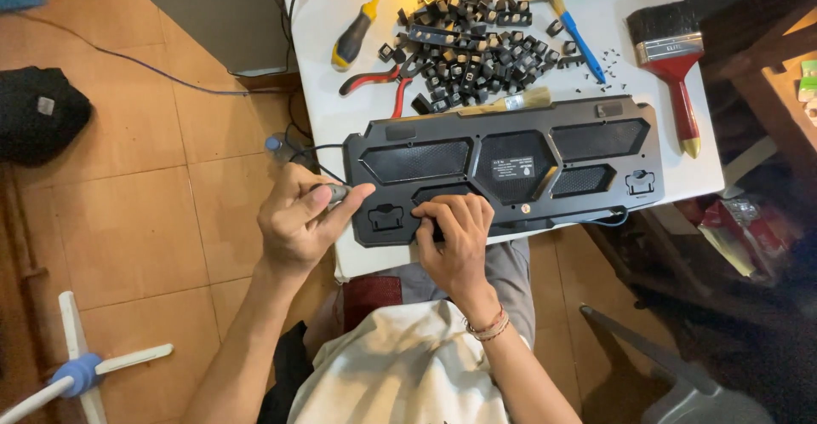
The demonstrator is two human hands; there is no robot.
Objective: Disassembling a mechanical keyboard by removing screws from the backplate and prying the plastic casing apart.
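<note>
both hands: left hand (299, 220) pinches a small tool (335, 192); right hand (455, 235) presses keyboard (511, 164).

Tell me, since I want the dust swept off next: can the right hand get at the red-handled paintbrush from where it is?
Probably yes. The right hand rests on the upturned keyboard; the red-handled paintbrush lies uncovered near the table's right edge, with nothing standing between.
</note>
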